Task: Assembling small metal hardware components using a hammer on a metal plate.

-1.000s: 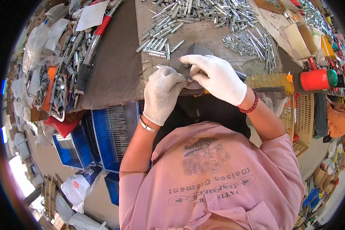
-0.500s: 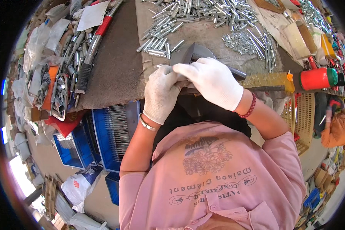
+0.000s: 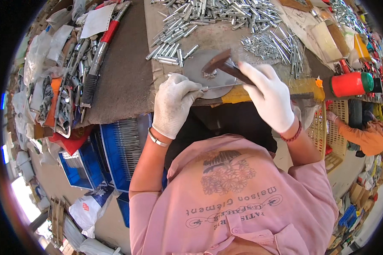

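Note:
My left hand [image 3: 174, 102], in a white glove, is closed around a thin metal rod [image 3: 223, 86] that points right along the table's front edge. A short piece of metal shows at its fingertips. My right hand [image 3: 270, 95], also gloved, grips a hammer [image 3: 236, 70] by its dark handle. The brown hammer head is tilted over a round grey metal plate [image 3: 192, 66], close to the rod. I cannot tell whether the head touches the plate.
Short metal tubes [image 3: 170, 46] lie heaped behind the plate, with small metal pins [image 3: 261, 46] and longer rods [image 3: 287, 51] to their right. A red spool-like container [image 3: 347, 86] stands at right. Tools and plastic bags crowd the left. Blue bins [image 3: 119, 148] sit below. A co-worker's orange sleeve [image 3: 357, 138] shows at far right.
My right hand has moved right, away from my left, and taken up the hammer, which lay on the plate before. The thin rod now shows. The co-worker's arm has reached toward the yellow crate.

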The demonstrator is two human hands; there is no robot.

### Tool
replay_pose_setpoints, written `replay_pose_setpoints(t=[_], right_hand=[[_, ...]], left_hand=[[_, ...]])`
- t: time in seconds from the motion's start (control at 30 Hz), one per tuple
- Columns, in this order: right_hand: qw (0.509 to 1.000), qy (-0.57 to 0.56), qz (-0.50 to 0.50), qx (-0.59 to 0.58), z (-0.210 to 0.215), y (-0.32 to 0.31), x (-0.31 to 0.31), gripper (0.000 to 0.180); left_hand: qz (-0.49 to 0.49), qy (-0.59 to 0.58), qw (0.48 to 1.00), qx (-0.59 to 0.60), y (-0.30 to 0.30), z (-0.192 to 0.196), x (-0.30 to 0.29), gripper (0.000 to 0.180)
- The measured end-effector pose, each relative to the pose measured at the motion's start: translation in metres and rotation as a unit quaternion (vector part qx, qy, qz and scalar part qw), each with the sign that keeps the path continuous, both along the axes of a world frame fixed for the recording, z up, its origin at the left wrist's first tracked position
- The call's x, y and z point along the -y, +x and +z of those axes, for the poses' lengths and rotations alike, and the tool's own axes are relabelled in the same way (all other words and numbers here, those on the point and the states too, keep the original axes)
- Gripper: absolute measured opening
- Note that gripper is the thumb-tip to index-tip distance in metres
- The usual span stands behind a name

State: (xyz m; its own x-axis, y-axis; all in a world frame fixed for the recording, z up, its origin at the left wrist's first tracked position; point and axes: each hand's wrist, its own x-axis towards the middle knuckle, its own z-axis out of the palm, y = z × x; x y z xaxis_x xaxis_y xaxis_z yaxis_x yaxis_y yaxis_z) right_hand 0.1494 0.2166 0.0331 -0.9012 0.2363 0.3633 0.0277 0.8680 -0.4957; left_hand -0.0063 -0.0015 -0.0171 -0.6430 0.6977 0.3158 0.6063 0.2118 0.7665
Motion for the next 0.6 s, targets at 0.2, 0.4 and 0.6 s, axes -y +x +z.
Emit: replay_pose_setpoints(t=[0.2, 0.4, 0.6], right_hand=[[0.991, 0.102, 0.085, 0.018, -0.022, 0.019, 0.011, 0.054], [0.998, -0.032, 0.043, 0.04, -0.011, -0.004, 0.003, 0.047], [0.988, 0.134, 0.039, 0.066, -0.01, -0.015, 0.001, 0.032]], left_hand=[[0.005, -0.017, 1.0, 0.022, -0.002, -0.008, 0.0, 0.014], [0.004, 0.012, 0.999, 0.033, -0.002, -0.006, -0.002, 0.015], [-0.018, 0.022, 0.999, 0.02, -0.004, -0.007, 0.001, 0.016]])
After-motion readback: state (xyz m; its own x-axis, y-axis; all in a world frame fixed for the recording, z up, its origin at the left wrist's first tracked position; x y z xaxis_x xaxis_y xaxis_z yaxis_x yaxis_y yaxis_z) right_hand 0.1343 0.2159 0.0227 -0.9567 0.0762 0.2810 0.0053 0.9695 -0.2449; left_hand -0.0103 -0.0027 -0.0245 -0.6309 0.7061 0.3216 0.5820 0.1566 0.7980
